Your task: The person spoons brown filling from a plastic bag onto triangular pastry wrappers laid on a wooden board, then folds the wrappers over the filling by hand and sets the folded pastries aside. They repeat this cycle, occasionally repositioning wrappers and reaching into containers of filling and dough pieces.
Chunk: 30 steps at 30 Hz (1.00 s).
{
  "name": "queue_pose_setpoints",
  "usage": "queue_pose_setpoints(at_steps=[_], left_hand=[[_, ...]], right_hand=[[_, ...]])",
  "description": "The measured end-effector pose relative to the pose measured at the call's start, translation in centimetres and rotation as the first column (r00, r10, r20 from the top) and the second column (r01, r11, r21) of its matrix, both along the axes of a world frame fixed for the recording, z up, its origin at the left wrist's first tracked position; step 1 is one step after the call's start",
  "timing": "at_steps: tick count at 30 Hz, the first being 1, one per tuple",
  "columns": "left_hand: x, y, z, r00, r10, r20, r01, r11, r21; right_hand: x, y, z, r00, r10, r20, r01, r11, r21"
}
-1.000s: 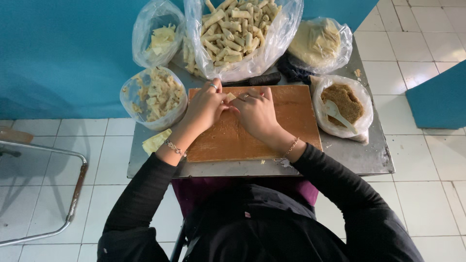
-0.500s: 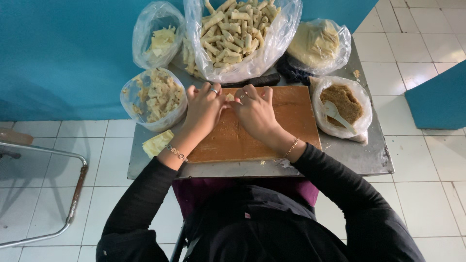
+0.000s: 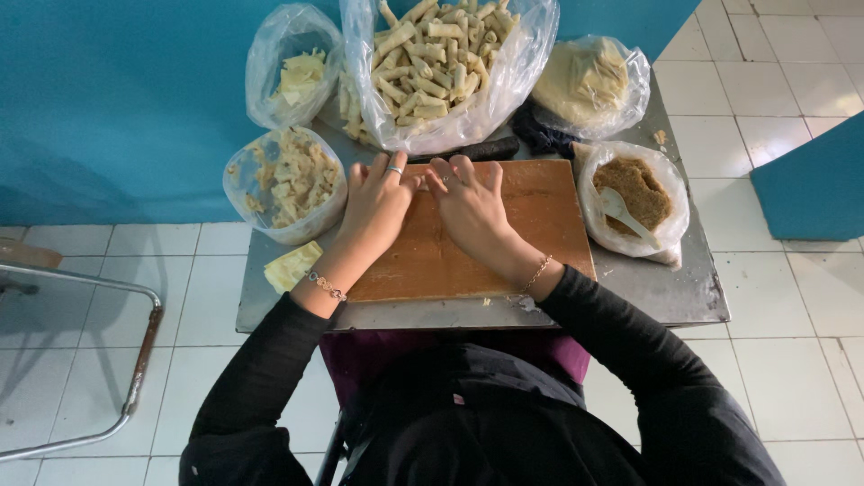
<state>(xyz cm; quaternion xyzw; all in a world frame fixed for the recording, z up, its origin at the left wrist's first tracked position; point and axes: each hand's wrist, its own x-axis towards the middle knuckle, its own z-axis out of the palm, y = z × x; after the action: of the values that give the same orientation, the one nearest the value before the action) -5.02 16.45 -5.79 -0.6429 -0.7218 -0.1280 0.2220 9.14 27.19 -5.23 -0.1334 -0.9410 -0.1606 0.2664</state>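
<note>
Left hand (image 3: 376, 209) lies palm-down at the far edge of the wooden board (image 3: 504, 252), fingers spread and flat, not curled round anything you could call a grip. Right hand (image 3: 470, 211) sits just beside it, same posture, fingers extended. The two sets of fingertips meet near the board's top edge, pressing on something small and pale between them (image 3: 421, 180). It looks like a wrapper roll, but the hands hide most of it, so its shape cannot be told for certain.

Judgement on the step: this reads as rolling a filled wrapper. To do it well, keep pressure even across both hands so the roll stays the same thickness end to end. Keep your fingertips on the roll itself, not on the board. Press lightly; a thin skin will likely tear under a heavy palm. Keep the roll square to the board's edge so it does not go conical.

Pose: both wrists are low and near the board, forearms converging from the sleeves in a shallow V. A bracelet sits on each wrist.

Around you: big bag of finished rolls (image 3: 441, 63) just beyond the board, bag of brown filling with a white spoon (image 3: 634, 193) to the right, bag of pale scraps (image 3: 288, 180) to the left, all on the metal table (image 3: 666, 297).
</note>
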Motion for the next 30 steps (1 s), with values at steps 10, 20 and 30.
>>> queue_pose_setpoints(at_steps=[10,20,30], left_hand=[[0.4,-0.6,0.9,0.999,0.037,-0.019,-0.037,0.999,0.012],[5.2,-4.1,2.5,0.953,-0.198,-0.229,0.23,0.966,0.12],[8.0,-5.2,3.2,0.907,-0.413,-0.08,0.413,0.911,-0.012]], right_hand=[[-0.6,0.4,1.8,0.992,0.079,0.103,-0.07,0.994,-0.087],[-2.2,2.1,2.8,0.983,0.181,-0.037,-0.184,0.955,-0.231],[1.9,2.4,3.8,0.901,0.24,-0.361,-0.431,0.424,-0.796]])
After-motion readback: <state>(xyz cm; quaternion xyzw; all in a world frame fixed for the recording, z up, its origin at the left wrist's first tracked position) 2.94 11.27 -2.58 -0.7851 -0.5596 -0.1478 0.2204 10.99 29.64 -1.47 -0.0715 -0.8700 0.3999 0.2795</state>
